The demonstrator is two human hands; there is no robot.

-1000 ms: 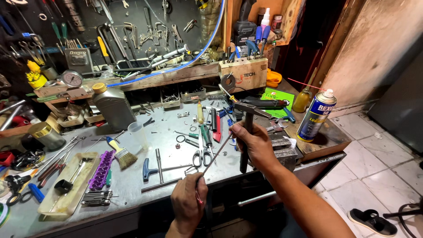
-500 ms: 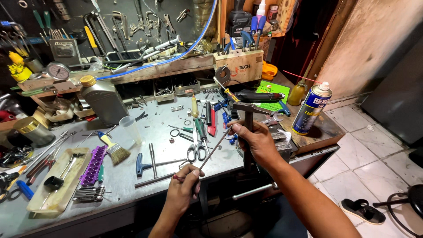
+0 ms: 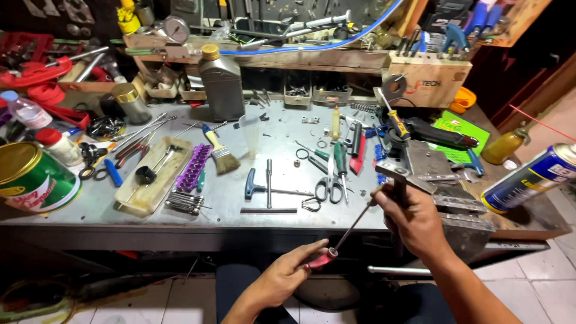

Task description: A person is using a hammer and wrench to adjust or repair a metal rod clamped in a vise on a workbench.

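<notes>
The person sits at the near edge of a crowded metal workbench [image 3: 240, 210]. The left hand [image 3: 282, 279] is clenched round the red handle of a screwdriver [image 3: 336, 243], held low in front of the bench; its thin shaft slants up and to the right, with the tip at the right hand. The right hand [image 3: 414, 222] is wrapped tight round the wooden handle of a hammer [image 3: 393, 174], whose metal head stands just above the fist, near the bench vise [image 3: 462, 222] at the right corner.

From how things sit, I would say the step in hand is lining the screwdriver's tip up against the hammer, at the handle just under the head. The exact point of contact is hidden by the fingers, so I cannot tell what the tip bears on. Any next move would call for a steady left wrist and a firm hold on the hammer, so that the tip does not skid toward the fingers.

Farther back on the bench lie a pair of scissors [image 3: 329, 186], a blue T-handled wrench [image 3: 252, 187] and a paintbrush [image 3: 219, 153]. A grey oil bottle [image 3: 221, 84] stands at the far side, a green tin [image 3: 33, 180] at the left edge, and a blue spray can [image 3: 531, 177] tilts at the right.
</notes>
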